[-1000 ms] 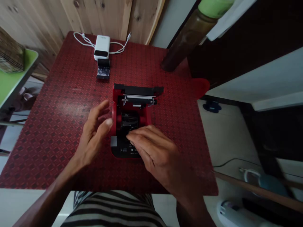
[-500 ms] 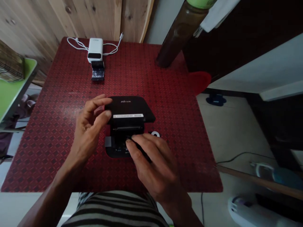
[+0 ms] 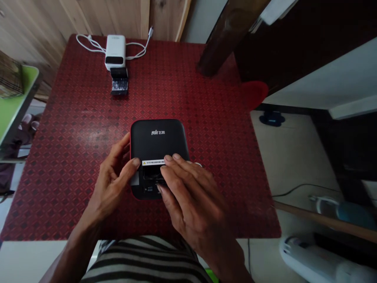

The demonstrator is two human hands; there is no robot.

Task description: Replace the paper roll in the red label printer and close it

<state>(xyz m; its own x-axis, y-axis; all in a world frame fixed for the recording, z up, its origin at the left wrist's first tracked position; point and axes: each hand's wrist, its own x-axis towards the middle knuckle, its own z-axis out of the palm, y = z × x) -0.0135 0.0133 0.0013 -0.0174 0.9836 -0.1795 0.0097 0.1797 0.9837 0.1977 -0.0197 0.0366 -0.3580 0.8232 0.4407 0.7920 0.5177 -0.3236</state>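
A black receipt printer (image 3: 159,141) with a red edge, white lettering and a white warning strip lies on the table before me. Its lid is down over most of the body; a dark gap shows at the front. My left hand (image 3: 118,173) grips the left side, thumb on top at the lid's corner and fingers along the edge. My right hand (image 3: 191,192) is over the front right part, fingertips on the lid's front edge and thumb below at the gap. Whether anything small is under these fingers is hidden. A white roll (image 3: 198,164) peeks out behind the right hand.
The table has a red patterned cover (image 3: 88,106). At its back left are a white power bank (image 3: 115,49) with white cables and a small black folded piece (image 3: 119,84). A tall dark bottle (image 3: 219,43) stands back right, near a red stool (image 3: 256,94).
The printer's lid, raised half a second ago, has come down. My left hand has moved from the lid's upper left to the printer's side. My right fingers now rest on the lid's front edge.
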